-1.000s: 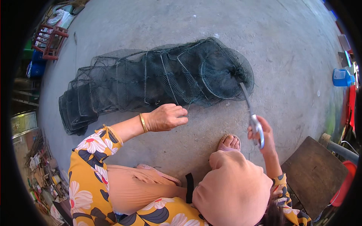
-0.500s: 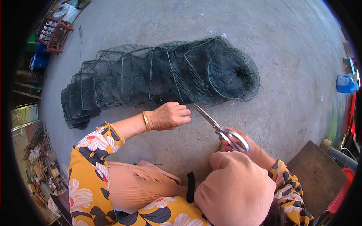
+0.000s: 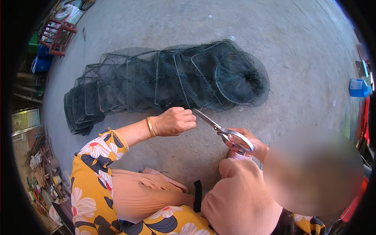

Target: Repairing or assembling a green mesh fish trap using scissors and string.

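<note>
Curled closed with the left hand (image 3: pixel 176 121), at the near edge of the dark-green netting (image 3: pixel 143 84); cannot tell whether pinching anything. Gripping metal scissors (image 3: pixel 221 131) by smooth looped handles (image 3: pixel 247 142) with the right hand (image 3: pixel 255 141), with long tapering blades (image 3: pixel 204 118) pointed close to the left. Beyond, stretched along rough grey concrete floor (image 3: pixel 305 70) in a long, sagging tunnel of fine mesh, ribbed at intervals, rounded at the right end.

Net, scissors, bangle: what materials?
Net: likely synthetic twine, matte dark green; it's see-through mesh, sagging in folds.
Scissors: probably steel, judging by the smooth silvery sheen; any coating on the grip can't be told.
Bangle: looks like polished gold-coloured metal, by its bright shine; solid or plated isn't visible.
</note>
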A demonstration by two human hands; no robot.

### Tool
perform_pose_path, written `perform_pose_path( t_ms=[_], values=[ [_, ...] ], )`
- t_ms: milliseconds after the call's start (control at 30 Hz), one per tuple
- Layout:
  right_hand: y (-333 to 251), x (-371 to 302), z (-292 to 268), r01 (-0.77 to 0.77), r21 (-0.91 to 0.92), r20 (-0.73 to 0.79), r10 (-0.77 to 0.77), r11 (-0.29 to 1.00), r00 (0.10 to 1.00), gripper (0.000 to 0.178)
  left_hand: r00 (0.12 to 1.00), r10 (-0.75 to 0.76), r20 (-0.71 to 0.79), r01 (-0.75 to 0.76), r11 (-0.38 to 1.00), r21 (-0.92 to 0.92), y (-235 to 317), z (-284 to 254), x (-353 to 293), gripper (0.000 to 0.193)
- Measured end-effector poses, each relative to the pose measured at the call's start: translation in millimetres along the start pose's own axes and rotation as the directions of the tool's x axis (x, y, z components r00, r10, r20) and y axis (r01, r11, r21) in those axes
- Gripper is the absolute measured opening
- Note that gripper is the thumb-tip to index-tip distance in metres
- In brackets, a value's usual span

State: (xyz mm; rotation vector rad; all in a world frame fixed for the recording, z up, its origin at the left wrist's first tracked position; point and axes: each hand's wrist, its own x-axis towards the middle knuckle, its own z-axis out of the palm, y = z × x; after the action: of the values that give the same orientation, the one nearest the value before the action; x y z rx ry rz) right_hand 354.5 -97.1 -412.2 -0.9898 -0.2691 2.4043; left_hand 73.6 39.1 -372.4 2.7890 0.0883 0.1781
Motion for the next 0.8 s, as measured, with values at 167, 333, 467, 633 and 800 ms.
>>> perform_pose_path(
  t_ms=[167,333,467,633,800],
  values=[
    [0.0,2.9,-0.1,-0.016,0.021,-0.012,0.016,1.000,1.000,0.040,1.000,0.005,-0.029,-0.005,1.000,-0.001,-0.4,-3.4,-0.5,0.007],
    [3.9,2.4,-3.4,0.042,0.106,-0.020,-0.040,0.994,0.999,0.044,1.000,-0.002,-0.005,0.002,1.000,-0.007,-0.4,-4.5,-2.4,0.009],
    [2.0,4.3,-7.5,0.041,0.062,-0.016,-0.040,0.997,0.999,0.045,1.000,0.000,-0.017,0.000,1.000,-0.009,-0.7,-4.7,-1.5,0.010],
    [4.4,6.3,-10.6,0.013,-0.014,-0.005,-0.013,1.000,1.000,0.040,1.000,0.001,-0.019,-0.002,1.000,-0.007,-0.7,-5.2,-0.6,0.009],
    [4.2,-5.0,-15.0,0.034,-0.085,0.014,-0.032,0.996,0.999,0.036,1.000,0.005,-0.006,-0.005,1.000,-0.009,-1.4,-7.2,-3.0,0.011]
  ],
)
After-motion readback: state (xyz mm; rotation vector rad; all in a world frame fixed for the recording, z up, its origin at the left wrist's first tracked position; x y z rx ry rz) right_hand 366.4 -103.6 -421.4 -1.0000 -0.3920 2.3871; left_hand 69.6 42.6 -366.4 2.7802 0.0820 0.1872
